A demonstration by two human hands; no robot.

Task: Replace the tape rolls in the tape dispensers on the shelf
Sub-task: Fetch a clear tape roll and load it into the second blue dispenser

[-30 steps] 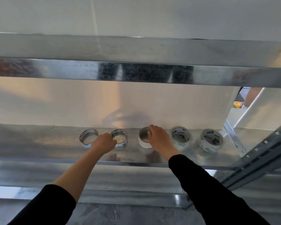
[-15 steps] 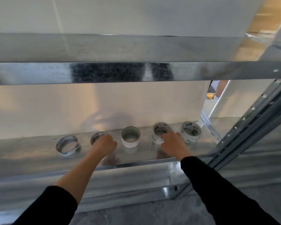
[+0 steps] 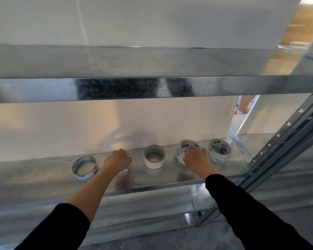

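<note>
Several tape rolls lie in a row on the middle metal shelf. My left hand is curled over the second roll from the left, which it mostly hides. A clear roll lies left of it. A white roll sits between my hands, untouched. My right hand grips the fourth roll, clear with green print, fingers hooked over its near rim, and the roll is tipped up. Another printed clear roll stands at the far right. No tape dispenser is visible.
An upper metal shelf crosses above my hands. A perforated steel upright stands at the right. A lower shelf edge runs under my forearms. Someone's foot shows behind the shelving at right.
My right hand left the white roll, moved right and took hold of the fourth roll, tipping it up. My left hand stayed on the second roll. The camera shifted right.
</note>
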